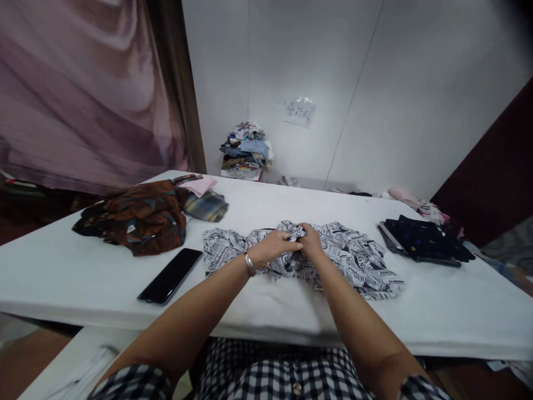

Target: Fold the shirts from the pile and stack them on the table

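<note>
A black-and-white printed shirt [358, 258] lies spread on the white table [83, 272] in front of me. My left hand [275, 246] and my right hand [310, 243] meet at its middle, near the collar edge, both pinching the fabric close together. A silver bracelet sits on my left wrist. What the fingertips grip exactly is hidden by the bunched cloth.
A black phone [170, 275] lies left of the shirt. A brown patterned garment [137, 219] and a striped one [206, 205] sit at the left. Folded dark clothes [422, 240] lie at the right, a clothes pile [246, 151] against the far wall.
</note>
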Tool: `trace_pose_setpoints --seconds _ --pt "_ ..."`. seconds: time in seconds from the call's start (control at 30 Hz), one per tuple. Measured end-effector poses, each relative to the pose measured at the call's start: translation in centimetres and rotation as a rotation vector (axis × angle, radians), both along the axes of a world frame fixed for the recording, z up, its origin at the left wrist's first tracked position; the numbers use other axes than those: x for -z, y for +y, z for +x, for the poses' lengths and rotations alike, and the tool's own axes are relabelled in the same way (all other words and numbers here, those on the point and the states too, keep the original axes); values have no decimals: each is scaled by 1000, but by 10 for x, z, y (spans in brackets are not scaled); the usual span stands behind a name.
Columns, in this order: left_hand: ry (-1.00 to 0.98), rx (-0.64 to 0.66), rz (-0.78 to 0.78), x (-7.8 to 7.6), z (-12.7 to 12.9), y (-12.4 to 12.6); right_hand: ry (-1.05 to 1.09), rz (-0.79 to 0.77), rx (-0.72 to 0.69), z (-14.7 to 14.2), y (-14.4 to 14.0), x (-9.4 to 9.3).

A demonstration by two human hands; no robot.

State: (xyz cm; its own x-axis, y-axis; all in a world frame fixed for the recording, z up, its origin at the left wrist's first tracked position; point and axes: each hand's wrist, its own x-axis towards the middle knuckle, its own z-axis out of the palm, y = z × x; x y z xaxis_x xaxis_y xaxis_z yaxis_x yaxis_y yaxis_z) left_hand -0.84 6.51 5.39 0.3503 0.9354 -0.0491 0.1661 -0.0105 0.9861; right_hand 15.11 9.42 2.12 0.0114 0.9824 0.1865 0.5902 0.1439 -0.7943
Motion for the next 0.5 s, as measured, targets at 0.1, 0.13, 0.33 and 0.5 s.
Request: trace_pose_setpoints --seconds 0.1,0.13,0.33,0.5 --pt "117 -75 60 4 -25 8 232 -188 -211 23 -3 -8" --pt "121 -123 64 7 -33 10 304 -250 -240 32 -5 -12" --pt "-279 -34 -293 32 -46 5 661 -449 -366 63 -21 -25" --pt "-650 -23 -446 35 -31 -1 398 -432 -442 62 -25 -18"
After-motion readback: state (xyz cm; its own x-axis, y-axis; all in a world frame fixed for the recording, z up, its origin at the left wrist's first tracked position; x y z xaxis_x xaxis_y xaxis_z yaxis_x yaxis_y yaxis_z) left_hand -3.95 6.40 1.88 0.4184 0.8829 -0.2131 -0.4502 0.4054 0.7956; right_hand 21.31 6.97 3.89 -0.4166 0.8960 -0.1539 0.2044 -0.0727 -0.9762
